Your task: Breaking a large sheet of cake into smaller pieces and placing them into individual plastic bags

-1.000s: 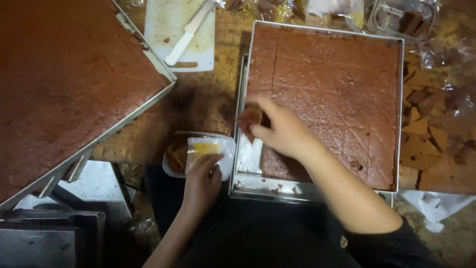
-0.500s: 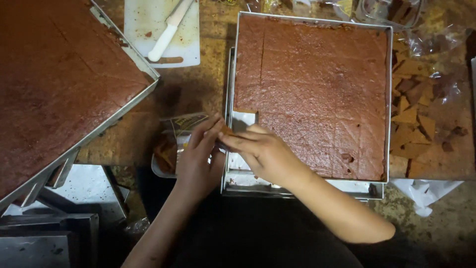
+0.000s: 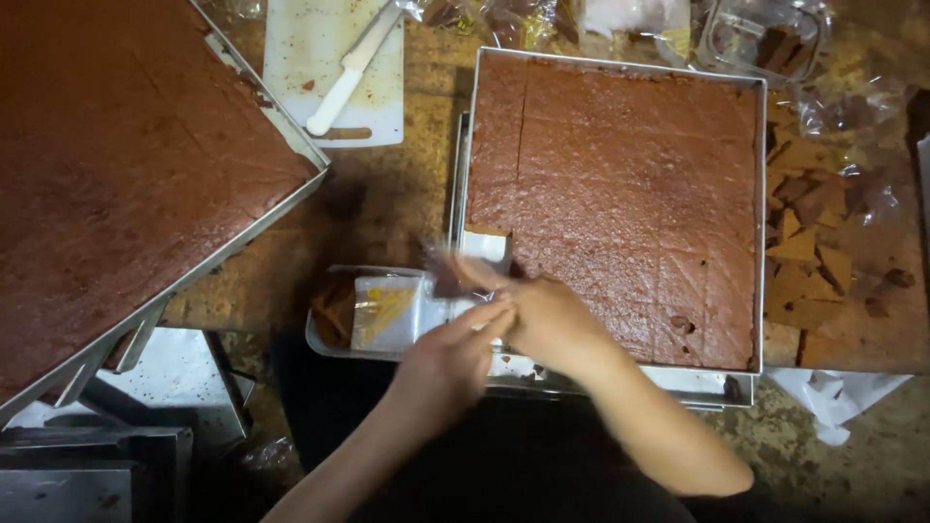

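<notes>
A worn, brown, crumb-stained wooden table [image 3: 387,208] is seen from above. At its middle, a square metal baking tray of scored brown cake [image 3: 620,194] is set directly on the wood. To the left of that tray, a white rectangular plastic cutting board [image 3: 373,97] is laid, with a white-handled knife [image 3: 344,73] on it. Further left of the tray, a 2nd, larger metal tray of brown cake [image 3: 126,165] is placed at an angle. Just below the square tray's lower left corner, a small white plastic container [image 3: 387,315] is found. To the tray's right, loose brown cake offcuts [image 3: 809,252] are scattered, with crumpled clear plastic wrap [image 3: 852,107] above them.
</notes>
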